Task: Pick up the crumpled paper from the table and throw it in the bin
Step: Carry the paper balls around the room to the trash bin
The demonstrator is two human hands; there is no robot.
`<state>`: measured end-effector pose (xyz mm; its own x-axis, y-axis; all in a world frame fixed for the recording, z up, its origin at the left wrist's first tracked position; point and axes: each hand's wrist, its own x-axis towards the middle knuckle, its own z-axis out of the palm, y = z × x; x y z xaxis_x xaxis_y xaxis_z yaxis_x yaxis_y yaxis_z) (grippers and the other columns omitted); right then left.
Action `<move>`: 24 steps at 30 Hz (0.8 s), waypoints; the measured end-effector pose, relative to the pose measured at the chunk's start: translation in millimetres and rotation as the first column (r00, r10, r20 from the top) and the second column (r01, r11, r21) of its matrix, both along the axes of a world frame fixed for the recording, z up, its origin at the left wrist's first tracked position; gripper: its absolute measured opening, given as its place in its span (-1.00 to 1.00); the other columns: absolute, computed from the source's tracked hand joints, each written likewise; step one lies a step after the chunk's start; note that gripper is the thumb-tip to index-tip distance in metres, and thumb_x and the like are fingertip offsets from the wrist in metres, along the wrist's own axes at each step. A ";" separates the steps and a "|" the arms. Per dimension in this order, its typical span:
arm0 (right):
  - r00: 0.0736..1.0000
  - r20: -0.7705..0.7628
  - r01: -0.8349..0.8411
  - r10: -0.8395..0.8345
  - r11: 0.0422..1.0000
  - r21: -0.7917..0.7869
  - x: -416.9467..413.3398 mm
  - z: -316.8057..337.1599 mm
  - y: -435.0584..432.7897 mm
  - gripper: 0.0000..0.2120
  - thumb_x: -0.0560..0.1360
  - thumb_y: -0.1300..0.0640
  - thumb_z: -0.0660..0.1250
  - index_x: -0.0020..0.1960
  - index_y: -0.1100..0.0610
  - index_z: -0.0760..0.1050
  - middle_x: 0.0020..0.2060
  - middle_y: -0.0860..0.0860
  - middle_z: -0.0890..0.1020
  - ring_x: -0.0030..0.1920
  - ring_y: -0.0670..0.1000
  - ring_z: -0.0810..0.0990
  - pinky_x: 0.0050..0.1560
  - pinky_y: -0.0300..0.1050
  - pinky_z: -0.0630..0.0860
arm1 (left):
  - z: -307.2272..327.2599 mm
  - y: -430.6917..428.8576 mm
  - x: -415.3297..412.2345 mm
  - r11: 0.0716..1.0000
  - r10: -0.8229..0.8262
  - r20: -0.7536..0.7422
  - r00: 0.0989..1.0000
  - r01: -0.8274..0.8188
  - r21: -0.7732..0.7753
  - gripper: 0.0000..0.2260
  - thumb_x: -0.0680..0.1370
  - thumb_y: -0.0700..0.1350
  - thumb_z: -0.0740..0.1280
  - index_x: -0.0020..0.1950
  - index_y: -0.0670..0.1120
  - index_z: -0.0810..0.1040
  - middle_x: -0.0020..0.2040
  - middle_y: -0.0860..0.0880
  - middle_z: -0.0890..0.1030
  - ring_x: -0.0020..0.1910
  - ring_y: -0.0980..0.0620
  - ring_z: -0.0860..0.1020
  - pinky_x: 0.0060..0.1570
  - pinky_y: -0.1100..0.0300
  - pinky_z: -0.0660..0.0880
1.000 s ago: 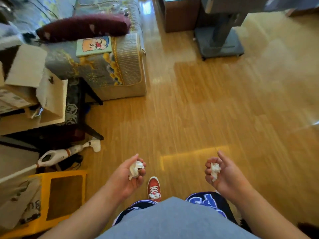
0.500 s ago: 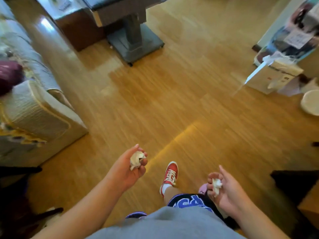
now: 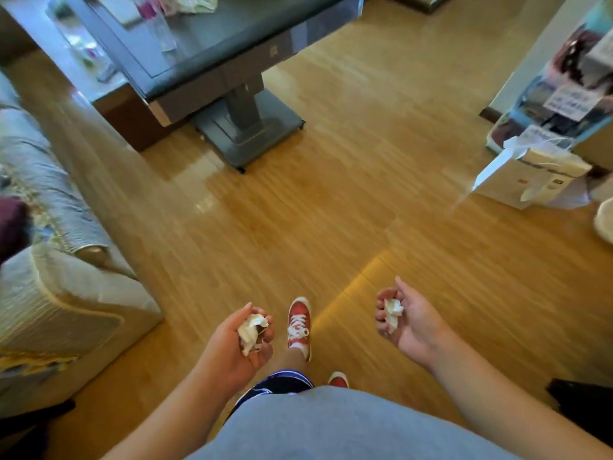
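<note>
Head view: two wads of crumpled paper are carried, one per hand. The left hand is curled, palm up, around the larger crumpled paper wad; the fingers are closed on it loosely. The right hand is cupped on the smaller paper wad, thumb lifted clear, fingers only partly folded over it. Both wads are off the desk and held low, well short of it, above the wooden floor.

No bin is identified with certainty. A pale round rim is cut off by the frame far right of the desk; whether it is the bin cannot be told.

Risks, as judged: the smaller wad is the less secure, since the grip on it is open, and it could be shaken out by a stride or an arm swing. Both wads are light, so a throw from a distance could drift or bounce off a rim.

Room for moving: a broad stretch of bare floor lies between the desk's pedestal base and the red shoe. The sofa corner stands left of the desk, and a white box with loose papers narrows the passage on the far right.
</note>
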<state>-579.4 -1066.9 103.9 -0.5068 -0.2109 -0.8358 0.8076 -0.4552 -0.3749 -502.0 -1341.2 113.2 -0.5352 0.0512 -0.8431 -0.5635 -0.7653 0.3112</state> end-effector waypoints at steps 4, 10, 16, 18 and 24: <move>0.999 -0.019 0.049 -0.049 0.999 0.002 -66.3 0.4 -12.0 -0.56 0.57 -0.11 0.20 -0.34 0.16 0.51 -0.43 0.05 0.46 -0.45 -0.01 0.39 -0.55 -0.24 0.33 | -10.3 -10.0 -77.8 0.998 -0.065 -0.001 0.998 0.065 0.003 -0.85 0.44 -0.05 0.32 -0.26 -0.11 0.54 -0.32 -0.08 0.55 -0.45 0.03 0.49 -0.50 0.29 0.38; 0.966 0.026 0.253 -0.255 0.965 0.067 -126.0 3.4 16.2 -0.61 0.54 -0.10 0.23 -0.29 0.16 0.50 -0.42 0.05 0.46 -0.44 -0.02 0.40 -0.56 -0.23 0.33 | -12.8 3.6 -213.8 0.955 -0.297 0.013 0.955 0.297 0.005 -0.87 0.43 -0.07 0.34 -0.24 -0.11 0.54 -0.33 -0.07 0.57 -0.46 0.04 0.50 -0.52 0.30 0.40; 0.848 0.054 0.518 -0.528 0.845 0.134 -114.0 6.4 77.0 -0.65 0.52 -0.09 0.26 -0.26 0.16 0.54 -0.41 0.05 0.52 -0.43 -0.01 0.45 -0.50 -0.17 0.35 | -1.4 90.5 -330.3 0.803 -0.596 -0.022 0.803 0.596 -0.014 -0.89 0.44 -0.07 0.34 -0.19 -0.11 0.53 -0.32 -0.08 0.58 -0.44 0.04 0.50 -0.54 0.29 0.43; 0.775 0.084 0.612 -0.627 0.777 0.148 -102.8 4.2 97.0 -0.65 0.53 -0.08 0.25 -0.21 0.19 0.51 -0.42 0.07 0.50 -0.43 0.00 0.43 -0.50 -0.17 0.34 | 1.3 136.2 -360.9 0.746 -0.666 -0.032 0.745 0.665 -0.024 -0.88 0.49 -0.08 0.30 -0.18 -0.11 0.52 -0.32 -0.08 0.58 -0.44 0.04 0.50 -0.54 0.29 0.42; 0.579 0.161 0.773 -0.799 0.601 0.202 -87.8 -5.0 167.2 -0.60 0.59 -0.08 0.18 -0.19 0.25 0.46 -0.41 0.09 0.46 -0.41 0.01 0.35 -0.47 -0.17 0.26 | 9.9 290.1 -425.0 0.575 -0.817 -0.069 0.572 0.817 -0.037 -0.77 0.58 -0.07 0.21 -0.24 -0.10 0.53 -0.35 -0.05 0.59 -0.46 0.05 0.51 -0.53 0.30 0.41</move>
